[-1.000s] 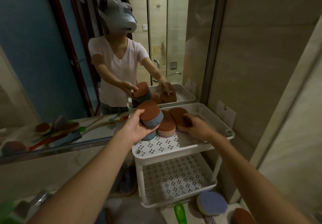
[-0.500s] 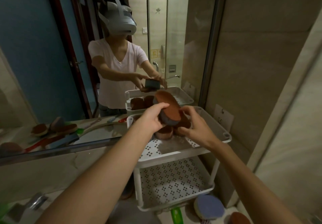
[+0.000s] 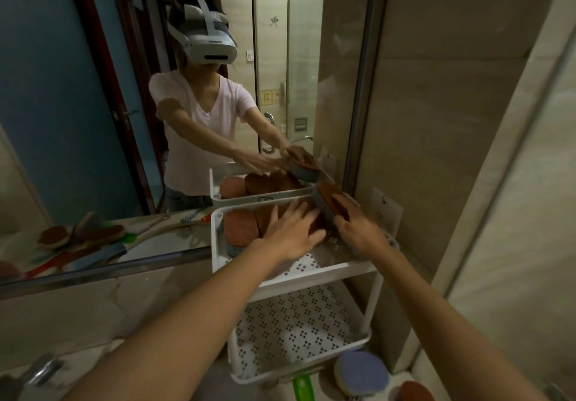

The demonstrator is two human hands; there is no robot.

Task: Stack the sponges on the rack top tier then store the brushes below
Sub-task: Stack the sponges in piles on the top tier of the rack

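Beige tiled walls meet a large mirror (image 3: 78, 120) on the left, and a white two-tier rack (image 3: 327, 271) stands in the corner on the counter. Its top tier carries a cluster of round sponges (image 3: 240, 227) with rust-brown scouring faces; the leftmost shows a pink face, and a blue-grey foam edge peeks out beneath it. The left grip (image 3: 293, 232) is wide, fingers straight and spread, laid flat on the brown sponges in the middle of the tier. The right grip (image 3: 358, 229) is closed round a tilted sponge (image 3: 327, 198), brown on top with grey-blue foam under it, held on edge at the far right corner of the top tier, just beside the others. The perforated lower tier (image 3: 296, 329) shows only its diamond-pattern holes. On the counter by the rack's foot lie a blue-faced sponge (image 3: 361, 372), a brown one (image 3: 414, 393) cut by the picture's edge, and a green handle (image 3: 304, 388). The mirror reflects long-handled brushes and more sponges on the counter.
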